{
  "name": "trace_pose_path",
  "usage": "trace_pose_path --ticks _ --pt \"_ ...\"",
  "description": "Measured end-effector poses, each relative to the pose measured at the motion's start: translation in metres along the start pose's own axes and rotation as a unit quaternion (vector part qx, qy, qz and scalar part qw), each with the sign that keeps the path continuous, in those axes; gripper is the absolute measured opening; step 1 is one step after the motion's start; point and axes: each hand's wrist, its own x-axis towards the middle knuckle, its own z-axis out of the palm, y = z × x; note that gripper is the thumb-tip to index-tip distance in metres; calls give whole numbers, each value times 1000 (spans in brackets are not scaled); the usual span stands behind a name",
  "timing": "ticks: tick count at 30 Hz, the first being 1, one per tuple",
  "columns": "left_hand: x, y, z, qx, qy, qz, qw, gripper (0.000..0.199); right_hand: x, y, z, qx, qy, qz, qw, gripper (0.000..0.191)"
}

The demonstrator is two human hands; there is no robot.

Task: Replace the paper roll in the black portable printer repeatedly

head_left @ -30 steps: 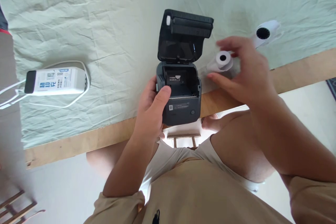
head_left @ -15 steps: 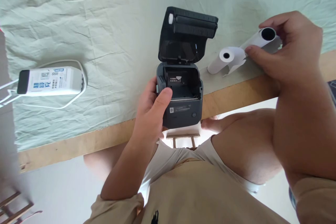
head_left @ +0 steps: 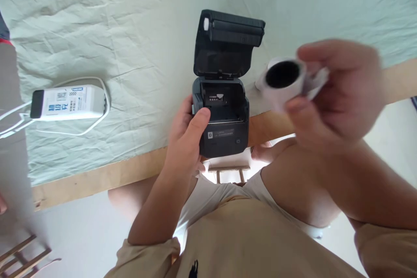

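Note:
My left hand (head_left: 185, 139) grips a dark grey label printer (head_left: 224, 139) by its left side, thumb over the rim. The printer's lid (head_left: 224, 58) stands raised, and no roll lies in its bay. To the right, my right hand (head_left: 339, 91), blurred by motion, is closed on a white paper roll (head_left: 282, 95) with a wide dark core. A loose end of its paper sticks out between thumb and fingers. Behind this roll, a second, thinner paper roll (head_left: 259, 81) lies on the cloth, mostly hidden.
A white power strip (head_left: 73, 102) with its cable looped around it lies on the left of the pale green cloth (head_left: 140, 30). The table's wooden edge (head_left: 100, 176) runs along the front. A wooden stool (head_left: 24, 256) stands on the floor at lower left.
My right hand has picked the wide-core paper roll up off the cloth and carried it left, closer to the printer. My left hand still holds the printer in nearly the same place.

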Motion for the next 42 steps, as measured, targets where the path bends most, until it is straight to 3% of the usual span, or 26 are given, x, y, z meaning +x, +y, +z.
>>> trace_pose_path --ticks 3,5,8,12,16,22,27,32,37,42 --pt "1 -4 0 6 12 20 1000 44 7 -27 19 33 -36 -28 998 40" --pt "1 -5 -1 11 15 31 999 42 14 -33 28 2 -24 -54 998 28" --pt "1 -5 -1 11 20 40 999 41 23 -30 36 -63 18 -109 992 23" --pt "-2 -4 0 6 26 28 999 42 27 -22 41 -64 11 -141 988 23" --pt "-3 -4 1 1 19 20 1000 42 25 -23 43 -41 -7 -119 992 24" --pt "-2 -2 2 -17 31 15 999 34 22 -32 41 -15 20 -59 998 22" --pt "-2 -1 2 -17 38 19 999 29 21 -27 44 -6 15 -89 996 18" --pt "-1 -3 0 -21 17 10 1000 36 21 -22 42 -39 11 -75 996 21" --pt "0 -5 0 -14 19 40 999 36 18 -23 42 -19 2 -83 996 21" --pt "-1 -3 1 -5 18 21 1000 40 15 -19 45 1 12 -92 996 21"
